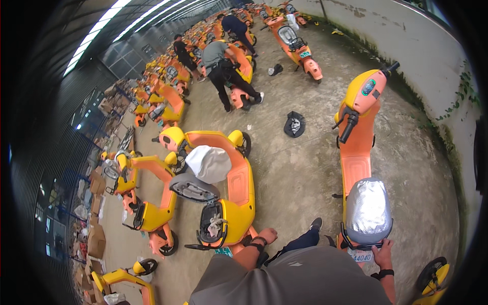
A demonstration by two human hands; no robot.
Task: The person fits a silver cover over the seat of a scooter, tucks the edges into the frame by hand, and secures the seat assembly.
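Observation:
On the right stands an orange-and-yellow scooter (357, 162), its seat covered in a silver reflective sheet (370, 207). My right hand (385, 252) is at its rear, fingers curled round the black grab rail (390, 233) beside the licence plate (359, 254). My left hand (269, 235) hangs by my side with fingers curled in, nothing visible in it. Closest to that hand is a second scooter (240, 211), with its seat (194, 188) flipped up. In its open storage bin lies a pair of pale gloves (215, 223). A whitish cover (208, 163) rests against the raised seat.
More scooters (151, 213) crowd the left, with cardboard boxes (96, 239) beyond. A black-and-grey cap-like item (294, 124) lies on the concrete floor (284, 173). Ahead, a person in grey (216, 56) bends over a scooter, two others nearby. A wall (412, 46) runs along the right.

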